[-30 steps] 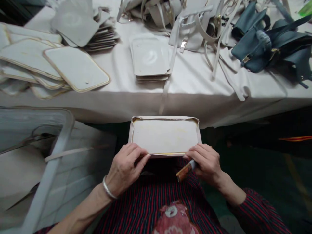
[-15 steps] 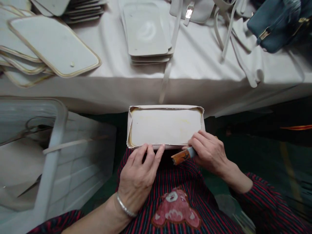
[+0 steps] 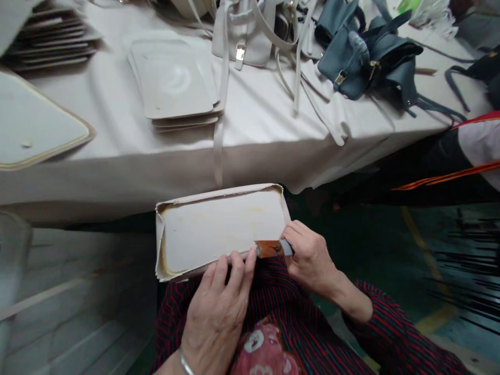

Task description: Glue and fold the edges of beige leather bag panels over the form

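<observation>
A shallow, cream rectangular bag piece [image 3: 222, 229] with upturned walls and yellow glue marks rests tilted at my lap. Along its near wall lie the stretched fingertips of my left hand [image 3: 219, 307], slightly apart; the thumb is hidden. Closed around a flat tool [image 3: 271, 249] is my right hand [image 3: 310, 258], at the near right corner of the piece. This tool has a grey shaft and an orange-brown stained end, which sits beside my left fingertips at the wall. Its exact kind cannot be told.
Beyond lies a cloth-covered table [image 3: 117, 140] with stacked pale panels [image 3: 175, 83], a cream bag [image 3: 244, 36] and dark blue bags [image 3: 351, 57]. A white plastic bin [image 3: 15, 250] stands at left. Part of a person's clothing [image 3: 480, 146] shows at right.
The view has swung right, so the bag piece sits lower left and tilted. The tool's end has come up from below the near wall to its rim, beside my left fingers.
</observation>
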Demonstrator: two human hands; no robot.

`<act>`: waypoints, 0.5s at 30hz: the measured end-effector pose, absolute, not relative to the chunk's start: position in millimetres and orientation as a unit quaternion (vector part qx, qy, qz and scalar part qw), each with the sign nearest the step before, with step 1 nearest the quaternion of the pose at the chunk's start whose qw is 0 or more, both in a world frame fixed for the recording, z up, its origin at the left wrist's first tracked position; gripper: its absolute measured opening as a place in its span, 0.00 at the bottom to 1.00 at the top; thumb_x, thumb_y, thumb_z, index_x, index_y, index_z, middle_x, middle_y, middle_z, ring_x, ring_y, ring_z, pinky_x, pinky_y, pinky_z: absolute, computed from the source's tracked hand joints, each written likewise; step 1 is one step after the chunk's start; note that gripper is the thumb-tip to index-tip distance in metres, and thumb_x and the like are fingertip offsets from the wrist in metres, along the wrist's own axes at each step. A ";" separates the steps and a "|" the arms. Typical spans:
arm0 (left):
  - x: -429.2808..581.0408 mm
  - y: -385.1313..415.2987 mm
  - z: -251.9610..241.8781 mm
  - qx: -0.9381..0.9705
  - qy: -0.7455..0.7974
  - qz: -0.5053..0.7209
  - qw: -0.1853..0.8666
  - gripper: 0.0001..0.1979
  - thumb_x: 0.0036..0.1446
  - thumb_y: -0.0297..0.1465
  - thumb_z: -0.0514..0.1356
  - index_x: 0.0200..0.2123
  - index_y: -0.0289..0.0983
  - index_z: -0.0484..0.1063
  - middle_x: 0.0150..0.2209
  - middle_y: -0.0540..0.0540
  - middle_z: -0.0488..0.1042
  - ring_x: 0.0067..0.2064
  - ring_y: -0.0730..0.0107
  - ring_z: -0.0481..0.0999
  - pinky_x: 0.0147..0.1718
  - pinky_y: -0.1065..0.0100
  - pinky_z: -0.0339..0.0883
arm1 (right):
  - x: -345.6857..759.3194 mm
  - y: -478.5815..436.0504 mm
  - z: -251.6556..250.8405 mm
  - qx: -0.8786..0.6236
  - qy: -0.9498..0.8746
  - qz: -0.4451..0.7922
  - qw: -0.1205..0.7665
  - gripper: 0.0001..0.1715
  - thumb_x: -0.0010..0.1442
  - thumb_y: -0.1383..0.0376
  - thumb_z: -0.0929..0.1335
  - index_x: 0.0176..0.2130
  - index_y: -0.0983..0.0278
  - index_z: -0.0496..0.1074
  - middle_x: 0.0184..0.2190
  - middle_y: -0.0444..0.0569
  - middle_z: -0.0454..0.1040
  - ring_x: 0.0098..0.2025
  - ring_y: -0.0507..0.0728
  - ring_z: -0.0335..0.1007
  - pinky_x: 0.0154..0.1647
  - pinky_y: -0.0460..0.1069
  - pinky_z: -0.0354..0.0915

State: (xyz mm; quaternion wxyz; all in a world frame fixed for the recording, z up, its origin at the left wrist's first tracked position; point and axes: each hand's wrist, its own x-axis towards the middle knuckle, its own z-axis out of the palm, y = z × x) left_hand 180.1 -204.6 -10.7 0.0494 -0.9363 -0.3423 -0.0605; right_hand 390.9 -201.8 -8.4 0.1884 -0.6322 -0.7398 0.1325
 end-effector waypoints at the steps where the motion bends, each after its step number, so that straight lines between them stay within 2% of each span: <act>1: 186.7 -204.5 -10.7 -0.938 -0.337 -0.061 0.059 0.24 0.58 0.19 0.50 0.57 0.30 0.67 0.49 0.35 0.73 0.48 0.53 0.72 0.47 0.54 0.71 | 388.6 -200.3 -6.0 -0.647 -0.735 0.128 0.159 0.11 0.48 0.77 0.62 0.28 0.62 0.60 0.28 0.48 0.66 0.32 0.56 0.58 0.28 0.50 0.53; 3: 198.8 -201.9 -11.1 -0.943 -0.316 -0.072 0.079 0.22 0.57 0.18 0.51 0.55 0.26 0.68 0.47 0.35 0.73 0.46 0.53 0.72 0.45 0.55 0.70 | 387.5 -196.4 -2.7 -0.666 -0.723 0.134 0.129 0.13 0.47 0.79 0.62 0.28 0.62 0.59 0.29 0.49 0.66 0.33 0.56 0.58 0.28 0.50 0.52; 5: 207.9 -194.0 -12.1 -0.949 -0.288 -0.097 0.088 0.17 0.58 0.19 0.53 0.50 0.24 0.71 0.43 0.36 0.74 0.43 0.56 0.71 0.41 0.58 0.69 | 391.6 -193.1 -2.0 -0.672 -0.697 0.189 0.161 0.12 0.50 0.78 0.64 0.30 0.62 0.58 0.30 0.47 0.65 0.33 0.55 0.58 0.29 0.49 0.52; 8: 218.1 -172.2 -14.1 -0.949 -0.279 -0.136 0.053 0.06 0.61 0.26 0.56 0.36 0.33 0.74 0.30 0.44 0.71 0.33 0.62 0.67 0.30 0.61 0.61 | 404.3 -193.4 -5.4 -0.650 -0.565 0.380 0.338 0.11 0.59 0.66 0.67 0.36 0.61 0.58 0.29 0.42 0.61 0.28 0.51 0.55 0.28 0.46 0.54; 11: 229.1 -150.9 -15.3 -0.938 -0.308 -0.155 -0.022 0.13 0.63 0.35 0.55 0.27 0.38 0.68 0.26 0.47 0.68 0.32 0.62 0.64 0.31 0.61 0.56 | 414.6 -199.5 -14.7 -0.566 -0.351 0.538 0.516 0.16 0.63 0.51 0.64 0.37 0.59 0.56 0.27 0.39 0.57 0.25 0.50 0.52 0.21 0.44 0.51; 13: 236.9 -145.1 -15.6 -0.927 -0.335 -0.156 -0.069 0.12 0.63 0.37 0.55 0.28 0.38 0.68 0.29 0.46 0.70 0.35 0.60 0.65 0.35 0.59 0.55 | 415.6 -203.5 -23.9 -0.538 -0.275 0.540 0.586 0.18 0.65 0.49 0.63 0.35 0.60 0.56 0.27 0.39 0.57 0.25 0.49 0.54 0.21 0.44 0.53; 15: 243.6 -146.4 -16.2 -0.913 -0.359 -0.161 -0.109 0.09 0.64 0.35 0.55 0.32 0.39 0.69 0.32 0.46 0.72 0.38 0.59 0.65 0.37 0.58 0.54 | 412.0 -205.2 -34.0 -0.551 -0.263 0.489 0.623 0.19 0.64 0.50 0.64 0.33 0.61 0.58 0.27 0.40 0.58 0.27 0.49 0.57 0.25 0.44 0.58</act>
